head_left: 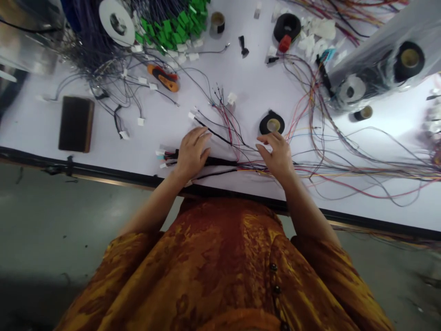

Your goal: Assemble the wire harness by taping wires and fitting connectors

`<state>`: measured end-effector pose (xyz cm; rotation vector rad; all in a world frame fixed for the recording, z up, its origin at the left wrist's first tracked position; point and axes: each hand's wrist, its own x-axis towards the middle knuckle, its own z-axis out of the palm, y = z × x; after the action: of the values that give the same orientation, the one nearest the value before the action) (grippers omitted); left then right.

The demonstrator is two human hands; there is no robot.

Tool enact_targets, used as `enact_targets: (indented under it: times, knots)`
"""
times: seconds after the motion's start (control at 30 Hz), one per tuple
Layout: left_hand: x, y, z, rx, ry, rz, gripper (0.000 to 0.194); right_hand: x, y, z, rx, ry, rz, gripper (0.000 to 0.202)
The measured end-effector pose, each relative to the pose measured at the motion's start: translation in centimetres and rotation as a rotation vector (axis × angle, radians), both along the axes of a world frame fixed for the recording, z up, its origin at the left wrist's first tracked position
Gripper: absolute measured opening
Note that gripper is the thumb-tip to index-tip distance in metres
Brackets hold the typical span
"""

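Observation:
My left hand lies over a black-wrapped wire bundle, its fingers spread. White connectors stick out from the bundle's left end. My right hand is above the loose wires to the right, thumb and fingers apart, with nothing visible between them. Just beyond its fingertips lies a roll of black tape. Between my hands a thin black-sleeved branch with a white connector slants across the table. Red and grey wires with bare terminals fan out behind it.
An orange cutter and a dark brown box lie to the left. Green connectors on bundled wires and a white spool are at the back. Plastic-wrapped tape rolls stand right. Long wires run along the front edge.

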<state>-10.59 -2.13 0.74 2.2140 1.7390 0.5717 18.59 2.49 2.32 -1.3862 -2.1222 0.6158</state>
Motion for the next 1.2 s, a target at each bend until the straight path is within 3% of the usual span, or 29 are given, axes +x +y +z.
enact_targets:
  times: [0.17, 0.3, 0.4, 0.6, 0.7, 0.83, 1.07, 1.2]
  knots:
    - [1.0, 1.7, 1.9, -0.032, 0.080, -0.202, 0.034, -3.6, 2.5, 2.4, -0.139, 0.007, 0.060, 0.019]
    - [1.6, 2.4, 3.0, -0.059, 0.104, -0.293, 0.030, -4.3, 1.5, 3.8, -0.310, -0.213, 0.092, 0.024]
    - [2.3, 2.7, 3.5, -0.064, 0.159, -0.332, 0.027, -4.0, 0.1, 3.7, -0.388, -0.413, 0.068, 0.029]
    - [4.5, 3.5, 4.3, -0.124, 0.347, -0.387, 0.032, -4.6, -0.8, 2.7, -0.304, -0.585, 0.007, 0.033]
    - [5.5, 4.2, 4.6, -0.197, 0.406, -0.359, 0.025, -4.9, -0.6, 2.5, -0.313, -0.500, -0.057, 0.029]
    - [6.6, 5.0, 4.3, -0.292, 0.297, -0.270, 0.025, -4.3, -1.2, 2.5, -0.295, -0.253, -0.160, 0.025]
    - [8.0, 3.9, 2.6, -0.256, 0.161, -0.068, 0.029, -3.4, -3.8, 2.2, -0.357, -0.177, -0.046, 0.028]
    - [8.2, 3.2, 1.6, -0.223, 0.034, -0.039, 0.028, -4.6, -3.5, 0.9, -0.462, 0.166, -0.126, 0.027]
